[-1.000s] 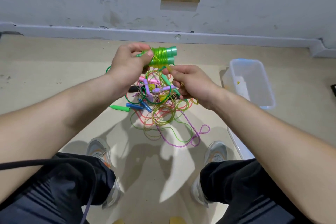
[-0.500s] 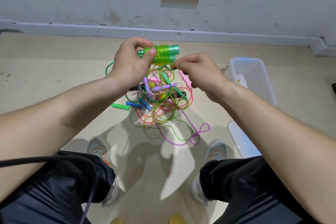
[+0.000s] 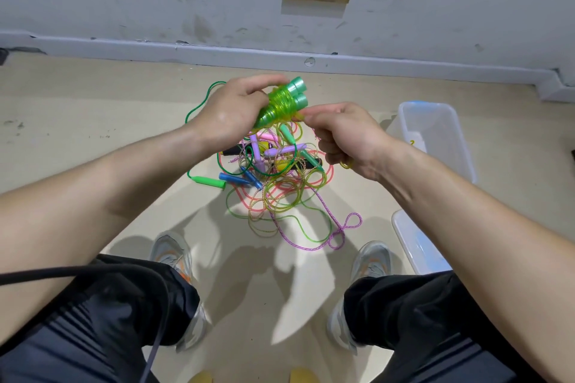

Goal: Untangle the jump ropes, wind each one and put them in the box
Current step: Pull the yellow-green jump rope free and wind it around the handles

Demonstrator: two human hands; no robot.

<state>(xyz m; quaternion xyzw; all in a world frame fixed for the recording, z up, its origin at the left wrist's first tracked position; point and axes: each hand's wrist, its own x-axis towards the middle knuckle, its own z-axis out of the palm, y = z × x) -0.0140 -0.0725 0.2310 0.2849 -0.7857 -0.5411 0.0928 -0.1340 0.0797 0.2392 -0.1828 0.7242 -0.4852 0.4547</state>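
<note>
So our left hand (image 3: 230, 115) gripped the wound-up see-through green jump rope (image 3: 278, 106), coiled round its two teal handles (image 3: 297, 92), held up above the floor (image 3: 77, 134). Our right hand (image 3: 345, 134) had its fingers curled, pinching the rope's loose end just beside that bundle. Below sat one tangled heap of coloured ropes (image 3: 280, 196); we counted two blue handles (image 3: 239, 179) and one bright green handle (image 3: 208, 181). One clear plastic box (image 3: 435, 124) stood off right, with its flat lid (image 3: 417, 242) nearer us.

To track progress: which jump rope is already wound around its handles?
The translucent green rope with teal handles, gripped in the left hand above the floor; the other ropes lie loose and tangled in the pile below.
</note>
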